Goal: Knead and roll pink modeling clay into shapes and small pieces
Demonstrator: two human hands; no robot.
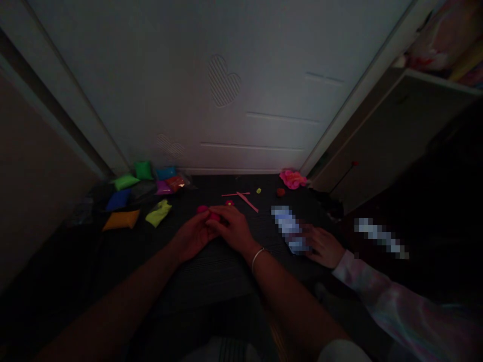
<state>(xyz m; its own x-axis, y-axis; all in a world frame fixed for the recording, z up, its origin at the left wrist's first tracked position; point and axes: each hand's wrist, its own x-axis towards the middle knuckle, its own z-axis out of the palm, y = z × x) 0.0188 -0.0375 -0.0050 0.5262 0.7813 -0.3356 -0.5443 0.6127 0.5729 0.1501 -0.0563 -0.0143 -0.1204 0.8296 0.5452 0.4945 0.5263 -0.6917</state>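
To the right of the yellow packet (159,213), the left hand (191,235) and the right hand (234,227) have fingers curled around the red lump (215,216); the step seems to be shaping, and the next move calls for gentle, even pressure

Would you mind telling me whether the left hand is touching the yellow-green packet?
Apart: the head view shows a strip of dark tabletop between the left hand and the yellow-green packet.
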